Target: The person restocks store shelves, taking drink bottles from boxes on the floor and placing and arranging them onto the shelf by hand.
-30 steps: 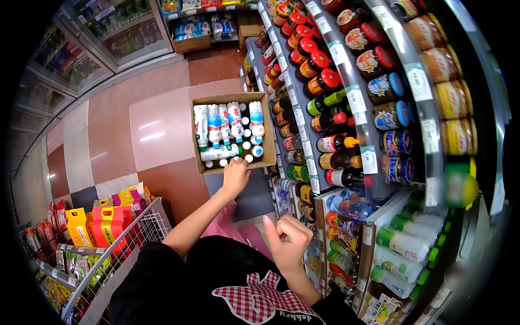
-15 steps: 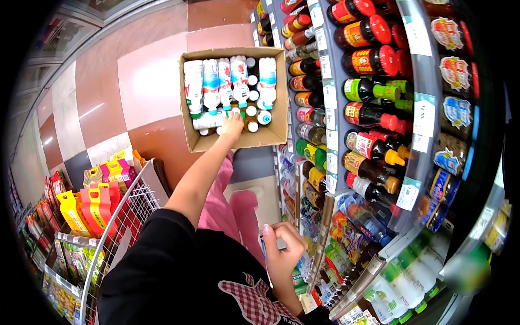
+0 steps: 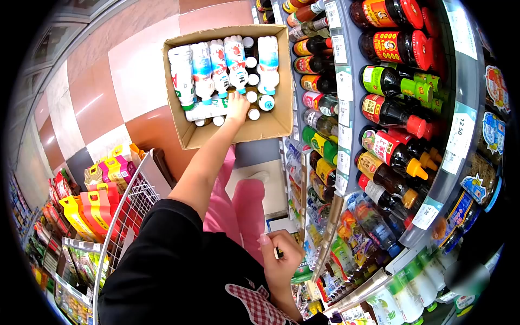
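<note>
An open cardboard box (image 3: 265, 130) holds several bottles. White-and-blue bottles (image 3: 203, 70) lie in a row along its far side, and small bottles with white caps (image 3: 253, 79) stand among them. My left hand (image 3: 236, 107) is inside the box with its fingers bent down at the bottles. It is closed at the end of a white bottle lying crosswise (image 3: 203, 111); the fingertips are partly hidden. My right hand (image 3: 283, 254) is curled with the thumb up, close to my body. A small dark spot shows between its fingers, too small to name.
Shelves on the right hold sauce bottles (image 3: 387, 111) and red-lidded jars (image 3: 398, 47), with price tags (image 3: 459, 130) along the edges. A wire rack (image 3: 127, 208) with bright packages (image 3: 100, 208) stands at lower left. The tiled floor (image 3: 142, 73) runs beyond the box.
The view has shifted closer to the shelves, so the box appears higher and farther left. My left hand remains among the bottles, slightly farther in. My right hand stays curled near my body.
</note>
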Tool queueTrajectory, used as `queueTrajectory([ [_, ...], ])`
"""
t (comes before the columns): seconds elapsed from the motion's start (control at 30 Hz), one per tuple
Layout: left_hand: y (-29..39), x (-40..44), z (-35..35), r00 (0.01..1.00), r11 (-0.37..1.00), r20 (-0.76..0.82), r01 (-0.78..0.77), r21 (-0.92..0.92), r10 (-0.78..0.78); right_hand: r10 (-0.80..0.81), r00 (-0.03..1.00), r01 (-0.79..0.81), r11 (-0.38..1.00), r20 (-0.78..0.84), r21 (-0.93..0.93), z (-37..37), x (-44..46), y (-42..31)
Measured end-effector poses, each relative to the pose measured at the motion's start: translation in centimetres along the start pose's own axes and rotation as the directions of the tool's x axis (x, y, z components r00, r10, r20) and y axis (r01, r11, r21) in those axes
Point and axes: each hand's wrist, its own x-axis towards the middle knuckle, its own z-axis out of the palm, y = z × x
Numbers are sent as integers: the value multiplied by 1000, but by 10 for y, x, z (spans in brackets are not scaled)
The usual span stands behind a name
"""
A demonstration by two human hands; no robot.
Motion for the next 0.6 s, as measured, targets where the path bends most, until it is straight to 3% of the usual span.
queueTrajectory([
  [0.3, -3, -4, -26, 987, 990, 93, -126, -69, 132, -66, 998, 65, 997, 19, 33, 3, 1, -6],
  [0.4, -3, -17, -41, 983, 982, 21, -184, -32, 185, -87, 996, 86, 995, 27, 52, 2, -4, -10],
  [0.6, -12, -41, -95, 992, 994, 76, -100, -38, 102, -163, 987, 162, 984, 8, 70, 0, -15, -19],
])
